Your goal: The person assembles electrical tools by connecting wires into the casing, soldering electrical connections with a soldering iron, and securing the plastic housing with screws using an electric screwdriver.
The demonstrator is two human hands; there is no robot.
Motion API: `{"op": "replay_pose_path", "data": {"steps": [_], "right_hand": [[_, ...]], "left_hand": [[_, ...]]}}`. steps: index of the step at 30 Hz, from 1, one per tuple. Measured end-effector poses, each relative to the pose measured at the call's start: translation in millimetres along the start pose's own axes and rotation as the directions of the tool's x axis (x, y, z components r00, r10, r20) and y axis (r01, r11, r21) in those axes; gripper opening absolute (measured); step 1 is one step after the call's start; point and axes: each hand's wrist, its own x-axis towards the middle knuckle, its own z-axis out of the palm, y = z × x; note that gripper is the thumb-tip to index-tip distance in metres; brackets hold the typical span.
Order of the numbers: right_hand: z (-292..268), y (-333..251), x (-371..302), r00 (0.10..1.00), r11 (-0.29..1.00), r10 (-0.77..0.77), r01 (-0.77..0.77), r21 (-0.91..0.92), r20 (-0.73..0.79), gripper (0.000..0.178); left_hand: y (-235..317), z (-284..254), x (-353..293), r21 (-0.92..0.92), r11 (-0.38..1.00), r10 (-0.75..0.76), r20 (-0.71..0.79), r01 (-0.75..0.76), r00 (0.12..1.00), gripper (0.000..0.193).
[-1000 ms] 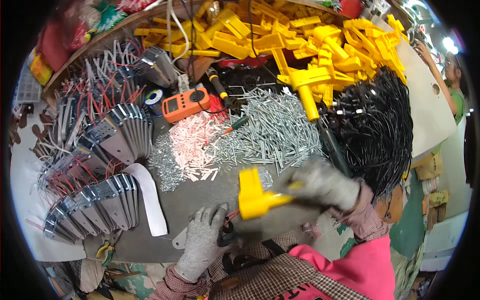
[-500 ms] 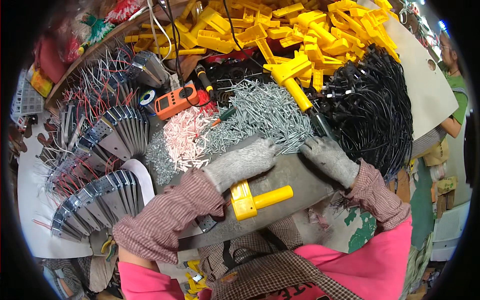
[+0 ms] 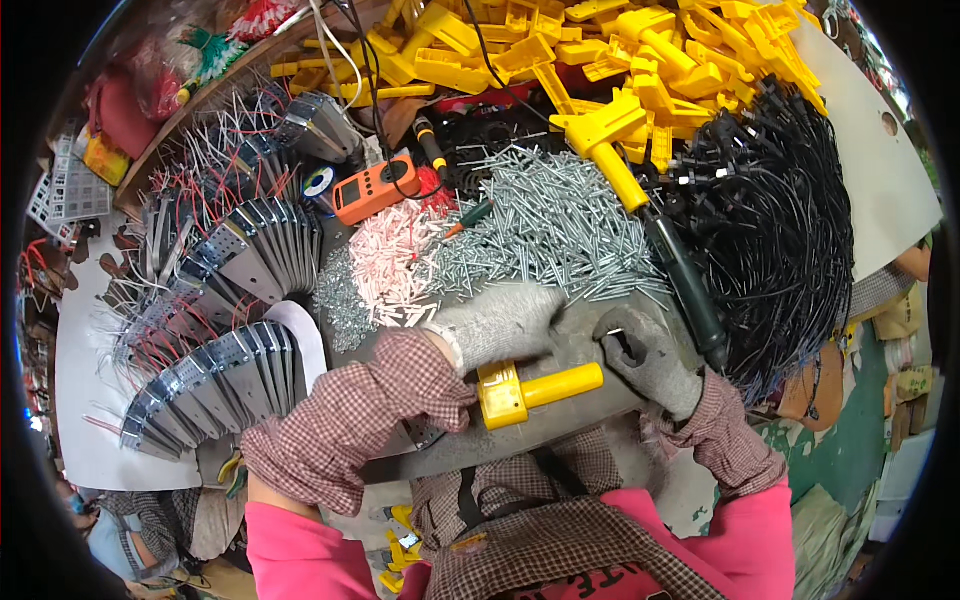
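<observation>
A yellow plastic piece with a round handle (image 3: 563, 385) lies on the bench in front of me. My left hand (image 3: 505, 325), in a pale grey knit glove, hovers just beyond it, near the screw pile; its fingers are smeared by motion. My right hand (image 3: 650, 360), in a darker stained glove, is beside the handle's free end. Its fingers are curled in, with a small light speck at their tips that I cannot make out. Beyond both hands spreads a heap of long silver screws (image 3: 560, 225). A dark green power screwdriver (image 3: 686, 285) lies to their right.
Pale pink small parts (image 3: 395, 262) and an orange meter (image 3: 376, 190) lie left of the screws. Metal plates with wires (image 3: 215, 385) stand in rows at left. Black cables (image 3: 775, 230) are piled at right, yellow plastic parts (image 3: 650, 60) at the back.
My right hand has drawn back from the screw pile's edge toward the yellow piece, its fingers now curled. My left hand stays near the pile. The whole view has shifted slightly.
</observation>
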Motion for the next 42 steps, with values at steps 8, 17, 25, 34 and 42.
{"op": "replay_pose_path", "data": {"steps": [8, 17, 25, 34, 42], "right_hand": [[-1.6, -50.4, -7.5, 0.945, 0.976, -0.209, 0.186, 0.112, 0.250, 0.052], [42.3, -27.9, -22.1, 0.880, 0.972, -0.236, 0.209, 0.109, 0.412, 0.033], [38.8, -32.2, -16.0, 0.868, 0.958, -0.282, 0.238, 0.157, 0.408, 0.036], [38.6, -34.8, -14.7, 0.855, 0.969, -0.247, 0.223, 0.107, 0.456, 0.037], [36.0, -30.0, -24.6, 0.808, 0.919, -0.340, 0.394, -0.012, 0.481, 0.041]], "left_hand": [[7.4, 3.2, -11.9, 0.074, 0.994, 0.075, 0.022, -0.077, 0.997, 0.022], [9.9, 8.4, -43.7, -0.471, 0.881, -0.024, -0.152, -0.051, 0.988, 0.033], [12.8, 8.5, -42.3, -0.263, 0.949, 0.193, 0.040, -0.176, 0.980, 0.035], [17.1, 2.3, -42.5, -0.063, 0.996, 0.077, 0.257, -0.063, 0.963, 0.045], [9.1, -5.5, -75.2, 0.146, 0.965, 0.197, 0.147, -0.218, 0.969, 0.057]]}}
